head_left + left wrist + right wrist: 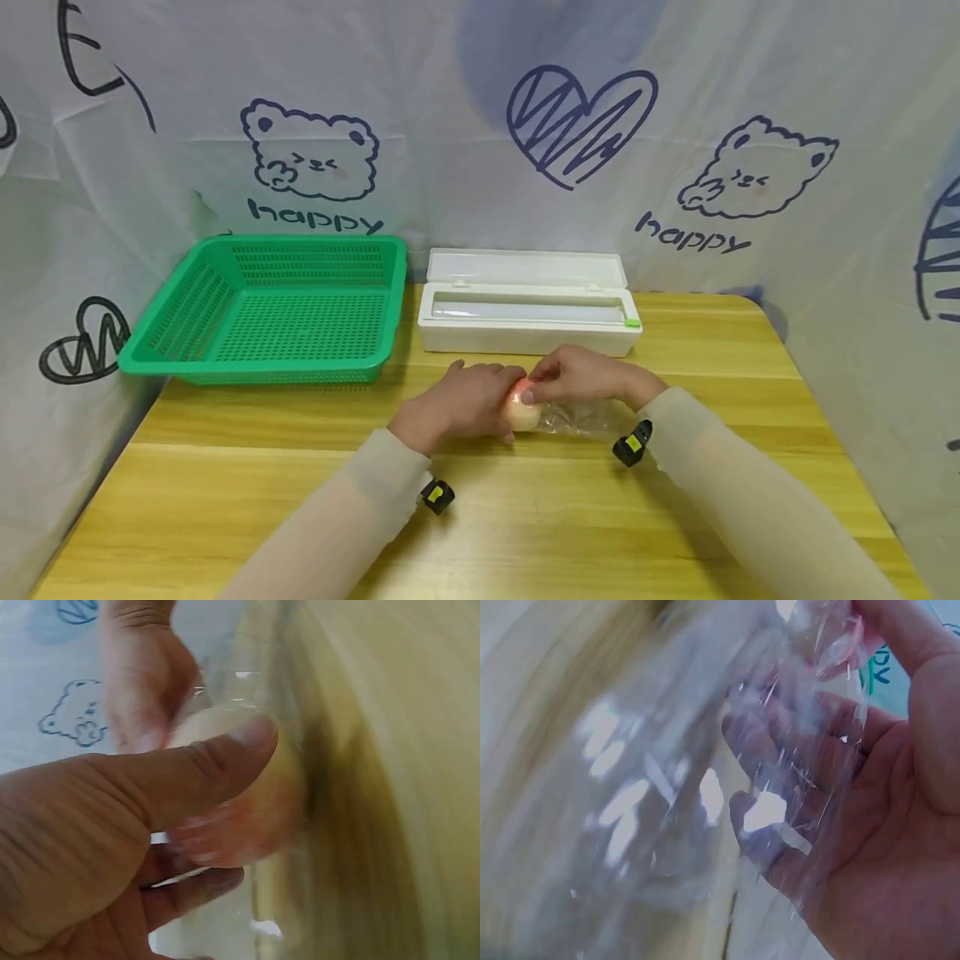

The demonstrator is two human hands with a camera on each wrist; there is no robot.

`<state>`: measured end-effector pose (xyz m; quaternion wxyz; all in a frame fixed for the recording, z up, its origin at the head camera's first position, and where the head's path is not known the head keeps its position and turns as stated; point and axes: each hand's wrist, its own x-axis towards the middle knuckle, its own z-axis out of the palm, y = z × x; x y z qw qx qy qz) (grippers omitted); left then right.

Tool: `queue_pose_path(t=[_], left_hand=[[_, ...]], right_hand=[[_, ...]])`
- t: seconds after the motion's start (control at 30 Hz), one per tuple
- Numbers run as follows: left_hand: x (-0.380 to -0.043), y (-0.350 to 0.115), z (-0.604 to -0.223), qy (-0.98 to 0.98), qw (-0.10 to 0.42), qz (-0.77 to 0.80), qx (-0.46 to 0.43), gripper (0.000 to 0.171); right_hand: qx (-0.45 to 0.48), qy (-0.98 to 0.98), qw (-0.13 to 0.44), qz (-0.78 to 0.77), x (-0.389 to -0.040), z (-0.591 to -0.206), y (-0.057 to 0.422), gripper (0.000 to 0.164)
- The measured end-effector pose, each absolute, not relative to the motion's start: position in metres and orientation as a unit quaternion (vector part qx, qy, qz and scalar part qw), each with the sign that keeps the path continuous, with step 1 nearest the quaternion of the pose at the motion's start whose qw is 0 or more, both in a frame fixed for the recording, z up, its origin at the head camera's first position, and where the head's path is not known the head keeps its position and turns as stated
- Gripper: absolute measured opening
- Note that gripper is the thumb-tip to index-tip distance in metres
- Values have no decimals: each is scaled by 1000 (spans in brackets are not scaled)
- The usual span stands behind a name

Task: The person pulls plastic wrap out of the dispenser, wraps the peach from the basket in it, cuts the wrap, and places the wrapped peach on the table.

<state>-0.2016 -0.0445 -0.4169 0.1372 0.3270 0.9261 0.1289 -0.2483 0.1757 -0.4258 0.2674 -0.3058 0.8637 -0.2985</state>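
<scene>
A round peach-like fruit [522, 412], cream on one side and pinkish red on the other, is partly covered by clear plastic film [581, 418]. My left hand [472, 400] grips it from the left; in the left wrist view the thumb lies across the fruit [244, 825] and fingers curl beneath. From the right, my right hand [588, 375] pinches film at the fruit's upper side, its thumb tip against the wrapped surface. Loose, crinkled film [630, 810] hangs in front of the right palm, as the right wrist view shows. Some fingertips are hidden behind the fruit.
Just behind the hands stands a white cling film box [528, 337], lid raised, with a roll inside and a green slider at its right end. A green plastic basket [386, 350] sits at the back left of the wooden table [517, 533]. Printed cloth [442, 167] hangs behind.
</scene>
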Motion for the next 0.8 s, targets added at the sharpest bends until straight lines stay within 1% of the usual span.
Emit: queue_pose_path(t=[0.07,0.1,0.2,0.27,0.33,0.47,0.57,0.67,0.8], left_hand=[[-202,-43,-419,928,133,122,326,79],[-203,-44,-420,927,137,131,325,76],[-208,-46,-422,920,147,164,324,63],[-210,-48,-423,915,159,186,322,57],[-211,-51,-424,913,169,200,313,57],[-206,-57,-428,917,171,217,290,60],[-201,-62,-430,922,159,220,275,61],[-198,-67,-430,925,152,227,264,61],[-197,-71,-432,923,158,244,252,56]], right_hand=[[-295,864,278,-298,-249,-427,177,32],[-292,865,279,-297,-249,-428,178,33],[-284,878,252,-293,-247,-429,180,36],[-277,889,216,-294,-246,-427,182,40],[-265,903,161,-298,-245,-425,185,41],[-213,921,60,-320,-242,-419,197,33],[-158,927,15,-339,-237,-415,209,28],[-102,933,11,-345,-230,-413,220,31],[-59,935,38,-349,-221,-415,234,44]])
